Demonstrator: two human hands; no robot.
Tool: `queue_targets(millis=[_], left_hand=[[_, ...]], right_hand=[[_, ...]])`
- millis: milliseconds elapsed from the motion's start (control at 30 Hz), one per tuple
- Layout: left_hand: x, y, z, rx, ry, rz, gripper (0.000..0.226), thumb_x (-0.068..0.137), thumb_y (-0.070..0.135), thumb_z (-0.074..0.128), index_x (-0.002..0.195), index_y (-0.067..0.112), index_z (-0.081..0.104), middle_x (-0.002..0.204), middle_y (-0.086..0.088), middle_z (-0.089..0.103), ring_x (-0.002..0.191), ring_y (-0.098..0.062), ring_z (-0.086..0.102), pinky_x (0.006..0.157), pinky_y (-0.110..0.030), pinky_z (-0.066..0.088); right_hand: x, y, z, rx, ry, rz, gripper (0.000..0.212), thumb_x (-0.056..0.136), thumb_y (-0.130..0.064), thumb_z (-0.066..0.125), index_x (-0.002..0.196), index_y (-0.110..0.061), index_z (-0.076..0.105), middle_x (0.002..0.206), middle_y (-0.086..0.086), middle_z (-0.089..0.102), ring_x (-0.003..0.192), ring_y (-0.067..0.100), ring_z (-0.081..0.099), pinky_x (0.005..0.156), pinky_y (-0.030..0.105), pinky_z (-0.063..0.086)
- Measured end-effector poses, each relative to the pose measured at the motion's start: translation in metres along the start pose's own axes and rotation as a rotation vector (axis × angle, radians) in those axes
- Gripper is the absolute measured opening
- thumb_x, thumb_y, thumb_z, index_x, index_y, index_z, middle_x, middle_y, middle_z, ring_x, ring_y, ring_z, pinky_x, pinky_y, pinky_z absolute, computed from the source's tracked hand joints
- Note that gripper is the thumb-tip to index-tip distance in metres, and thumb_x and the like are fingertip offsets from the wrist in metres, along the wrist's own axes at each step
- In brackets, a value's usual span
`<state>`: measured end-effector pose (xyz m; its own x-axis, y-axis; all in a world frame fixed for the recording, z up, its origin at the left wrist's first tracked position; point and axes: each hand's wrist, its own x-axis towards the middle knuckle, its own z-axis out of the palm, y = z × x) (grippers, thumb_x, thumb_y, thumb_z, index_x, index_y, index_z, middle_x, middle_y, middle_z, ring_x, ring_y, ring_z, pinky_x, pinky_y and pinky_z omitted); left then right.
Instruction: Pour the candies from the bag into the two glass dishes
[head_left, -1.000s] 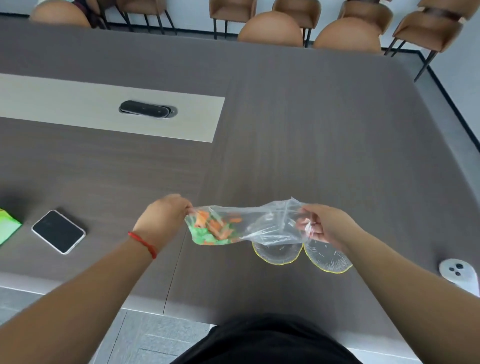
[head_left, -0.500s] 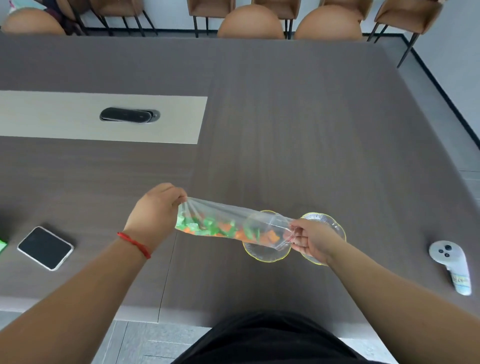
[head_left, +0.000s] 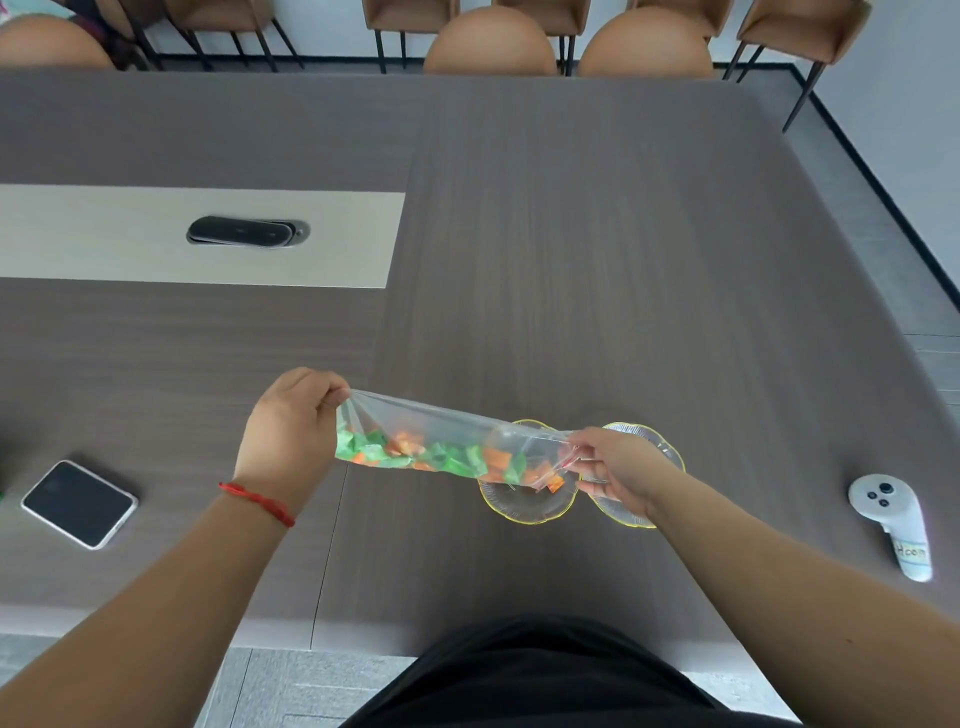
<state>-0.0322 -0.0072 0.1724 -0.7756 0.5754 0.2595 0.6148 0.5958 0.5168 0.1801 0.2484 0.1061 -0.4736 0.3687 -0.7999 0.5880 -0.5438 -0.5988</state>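
A clear plastic bag (head_left: 441, 423) of green and orange candies (head_left: 447, 460) is stretched sideways between my hands above the table. My left hand (head_left: 288, 436) pinches its closed end, held higher. My right hand (head_left: 615, 465) holds its mouth lower, over two yellow-rimmed glass dishes. The left dish (head_left: 524, 506) lies under the bag's mouth, with orange candies at the opening. The right dish (head_left: 647, 441) is partly hidden by my right hand.
A phone (head_left: 79, 503) lies face up at the left near the table's front edge. A white controller (head_left: 891, 522) rests at the right. A dark cable hatch (head_left: 244, 231) sits in the pale inlay farther back. Chairs line the far side.
My left hand has raised the closed end and my right hand has lowered the mouth toward the left dish. The candies have slid from the left end along the bag to the mouth.
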Motion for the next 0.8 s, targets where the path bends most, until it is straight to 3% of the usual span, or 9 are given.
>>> queue_targets(millis=[133,433,567,700,800], left_hand=[[-0.005,0.007,0.0,-0.027,-0.033,0.041,0.012,0.087,0.001,0.054,0.08,0.003,0.064,0.081,-0.009,0.063,0.079,-0.023,0.054,0.07,-0.033,0.042],[-0.004,0.01,-0.003,-0.056,0.052,-0.021,0.013,0.085,-0.001,0.054,0.083,0.004,0.066,0.083,-0.001,0.061,0.083,-0.014,0.05,0.072,-0.02,0.033],[-0.005,0.007,-0.006,-0.057,0.059,-0.054,0.015,0.086,-0.001,0.053,0.084,0.004,0.066,0.085,-0.004,0.063,0.084,-0.015,0.051,0.074,-0.026,0.037],[-0.007,0.01,-0.009,-0.079,0.072,-0.061,0.014,0.085,-0.001,0.053,0.085,0.004,0.067,0.085,-0.002,0.062,0.085,-0.017,0.052,0.074,-0.026,0.037],[-0.007,0.011,-0.009,-0.103,0.072,-0.073,0.015,0.085,0.0,0.054,0.085,0.006,0.068,0.085,-0.001,0.063,0.085,-0.01,0.05,0.07,-0.018,0.037]], right_hand=[[-0.002,-0.003,0.006,0.035,0.082,-0.05,0.004,0.078,-0.011,0.061,0.077,-0.012,0.065,0.094,0.004,0.066,0.104,0.018,0.066,0.089,0.034,0.053],[-0.003,-0.009,0.008,-0.014,0.117,-0.02,0.01,0.085,-0.015,0.06,0.094,-0.013,0.064,0.096,0.003,0.067,0.11,0.016,0.066,0.096,0.038,0.051],[-0.003,-0.012,0.015,-0.018,0.137,0.004,0.009,0.087,-0.011,0.058,0.094,-0.013,0.063,0.099,0.003,0.068,0.107,0.016,0.067,0.098,0.039,0.051],[0.001,-0.01,0.017,-0.007,0.124,-0.012,0.014,0.087,-0.015,0.061,0.101,-0.014,0.064,0.096,0.003,0.067,0.101,0.018,0.068,0.083,0.035,0.053],[0.0,-0.01,0.018,-0.011,0.138,0.003,0.011,0.087,-0.017,0.06,0.098,-0.016,0.063,0.093,0.001,0.065,0.093,0.016,0.067,0.07,0.031,0.05]])
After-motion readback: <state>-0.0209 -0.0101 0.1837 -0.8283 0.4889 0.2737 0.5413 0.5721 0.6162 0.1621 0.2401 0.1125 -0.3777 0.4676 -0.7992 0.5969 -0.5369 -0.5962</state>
